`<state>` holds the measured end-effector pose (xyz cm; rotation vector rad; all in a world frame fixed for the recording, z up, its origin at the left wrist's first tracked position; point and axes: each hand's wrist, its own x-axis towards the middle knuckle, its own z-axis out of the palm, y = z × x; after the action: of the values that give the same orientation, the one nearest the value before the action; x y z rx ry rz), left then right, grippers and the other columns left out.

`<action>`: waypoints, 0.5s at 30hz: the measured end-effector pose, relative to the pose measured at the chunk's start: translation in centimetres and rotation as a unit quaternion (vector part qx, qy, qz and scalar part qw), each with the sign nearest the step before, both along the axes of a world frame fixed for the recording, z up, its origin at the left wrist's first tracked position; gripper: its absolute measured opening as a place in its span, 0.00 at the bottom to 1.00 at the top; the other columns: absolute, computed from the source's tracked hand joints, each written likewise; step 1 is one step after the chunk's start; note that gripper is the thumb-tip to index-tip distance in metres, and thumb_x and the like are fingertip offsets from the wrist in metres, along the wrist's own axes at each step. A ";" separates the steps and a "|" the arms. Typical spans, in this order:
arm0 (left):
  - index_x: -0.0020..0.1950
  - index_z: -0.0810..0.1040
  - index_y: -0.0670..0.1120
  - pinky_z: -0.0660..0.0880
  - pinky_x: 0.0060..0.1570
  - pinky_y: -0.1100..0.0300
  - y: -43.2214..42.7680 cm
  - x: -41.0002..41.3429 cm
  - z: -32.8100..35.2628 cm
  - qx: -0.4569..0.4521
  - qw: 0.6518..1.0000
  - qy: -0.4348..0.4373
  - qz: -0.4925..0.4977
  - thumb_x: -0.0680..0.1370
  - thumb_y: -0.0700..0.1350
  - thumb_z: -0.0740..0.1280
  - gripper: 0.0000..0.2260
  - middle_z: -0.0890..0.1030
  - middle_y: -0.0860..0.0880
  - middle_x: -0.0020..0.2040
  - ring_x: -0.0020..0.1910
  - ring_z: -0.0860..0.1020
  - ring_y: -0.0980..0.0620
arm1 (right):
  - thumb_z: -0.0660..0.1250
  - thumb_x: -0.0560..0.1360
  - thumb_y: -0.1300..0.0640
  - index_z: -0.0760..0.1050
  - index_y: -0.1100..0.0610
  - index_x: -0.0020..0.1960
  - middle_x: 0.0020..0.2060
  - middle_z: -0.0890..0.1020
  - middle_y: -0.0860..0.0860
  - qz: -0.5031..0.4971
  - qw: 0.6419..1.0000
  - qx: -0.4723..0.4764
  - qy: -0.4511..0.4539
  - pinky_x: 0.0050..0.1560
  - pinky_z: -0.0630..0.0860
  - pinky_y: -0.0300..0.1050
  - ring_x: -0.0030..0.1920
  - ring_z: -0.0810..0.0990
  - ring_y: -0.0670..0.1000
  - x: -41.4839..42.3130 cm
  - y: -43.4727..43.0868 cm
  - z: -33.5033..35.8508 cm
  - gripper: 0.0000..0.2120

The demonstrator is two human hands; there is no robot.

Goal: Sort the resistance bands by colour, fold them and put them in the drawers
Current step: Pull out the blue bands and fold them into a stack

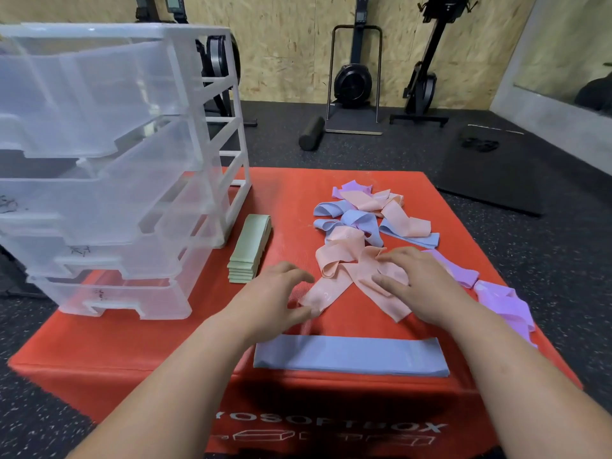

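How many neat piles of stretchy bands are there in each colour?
Green bands: 1 neat pile
Blue bands: 1 neat pile, with more lying loose behind it
Pink bands: 0, all loose
Purple bands: 0, all loose
Total: 2 neat piles. The loose ones are too tangled to count one by one.

Green bands (249,250) stacked; blue band (351,356) flat; mixed pile (361,223) tangled.
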<state>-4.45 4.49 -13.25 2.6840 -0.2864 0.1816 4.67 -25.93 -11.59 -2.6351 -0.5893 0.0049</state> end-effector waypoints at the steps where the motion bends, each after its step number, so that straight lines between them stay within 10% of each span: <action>1: 0.72 0.76 0.57 0.75 0.66 0.50 0.0 0.5 -0.3 -0.001 1.000 0.002 0.003 0.75 0.67 0.72 0.28 0.75 0.57 0.67 0.67 0.75 0.54 | 0.58 0.75 0.28 0.74 0.37 0.71 0.70 0.74 0.41 -0.003 1.000 0.005 -0.007 0.73 0.67 0.55 0.72 0.69 0.50 0.8 0.5 -0.2 0.29; 9: 0.71 0.77 0.58 0.76 0.64 0.53 -0.3 4.3 -2.1 -0.019 1.000 0.004 0.009 0.78 0.62 0.71 0.22 0.75 0.58 0.65 0.64 0.75 0.56 | 0.55 0.81 0.32 0.72 0.40 0.75 0.80 0.65 0.48 -0.052 0.999 -0.005 -0.003 0.77 0.62 0.56 0.79 0.58 0.54 6.0 3.4 -1.7 0.27; 15: 0.70 0.77 0.59 0.77 0.63 0.53 -1.0 6.3 -2.6 -0.050 0.999 0.010 0.013 0.79 0.61 0.70 0.20 0.74 0.60 0.65 0.63 0.76 0.56 | 0.47 0.79 0.28 0.76 0.43 0.69 0.68 0.78 0.41 -0.053 0.998 -0.006 0.021 0.69 0.71 0.57 0.72 0.71 0.53 8.3 3.6 -3.0 0.33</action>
<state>1.82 3.47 -15.81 2.5900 -0.2310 0.1728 12.99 -22.30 -14.56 -2.6677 -0.4372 0.0330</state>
